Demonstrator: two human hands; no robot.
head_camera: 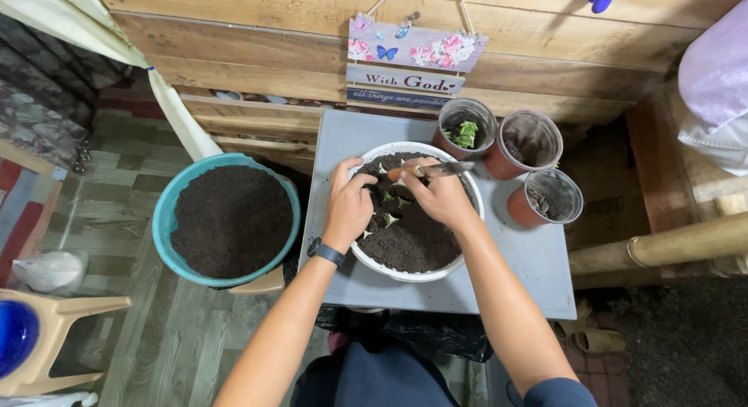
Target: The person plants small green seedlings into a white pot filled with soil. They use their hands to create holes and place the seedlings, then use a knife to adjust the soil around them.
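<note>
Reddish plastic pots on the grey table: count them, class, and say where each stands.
3. One pot with a green plant behind the white bowl, one to its right, one nearer. None seems hidden.

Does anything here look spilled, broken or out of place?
Nothing stands out. The soil stays inside the white bowl and the teal tub. Three reddish pots stand upright on the grey table. The left hand presses the soil, and the right hand holds a small trowel.
</note>
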